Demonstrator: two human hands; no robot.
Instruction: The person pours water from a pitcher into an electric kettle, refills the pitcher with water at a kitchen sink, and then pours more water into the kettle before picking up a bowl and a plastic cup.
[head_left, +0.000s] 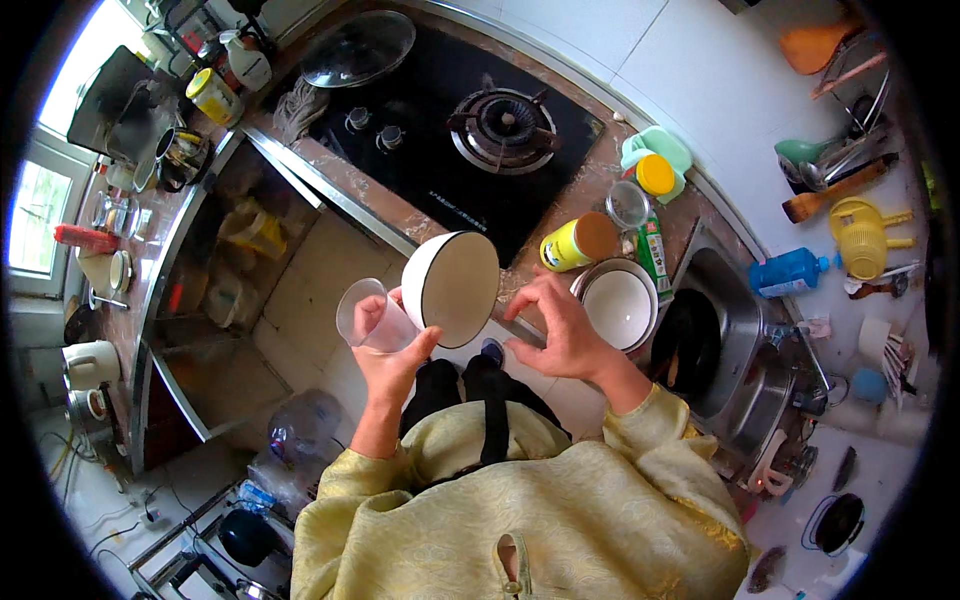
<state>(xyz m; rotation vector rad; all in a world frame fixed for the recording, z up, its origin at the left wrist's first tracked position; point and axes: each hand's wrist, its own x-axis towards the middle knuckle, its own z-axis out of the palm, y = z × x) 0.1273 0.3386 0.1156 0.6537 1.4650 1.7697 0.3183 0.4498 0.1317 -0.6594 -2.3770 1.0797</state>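
Observation:
In my left hand I grip a white bowl with a dark rim, together with a clear plastic cup. The bowl is tipped on its side, its inside facing right. My right hand holds nothing; its fingers are apart and curved, a short way right of the bowl. Beside that hand, a stack of white bowls rests on the counter. A yellow jar with a brown lid lies or stands just beyond my right fingertips; its tilt is hard to judge in this wide view.
Ahead is a black gas hob with a glass lid at its far left. A steel sink holding a dark pan is on the right. Below the left counter, an open cabinet shows stored items. Utensils hang at right.

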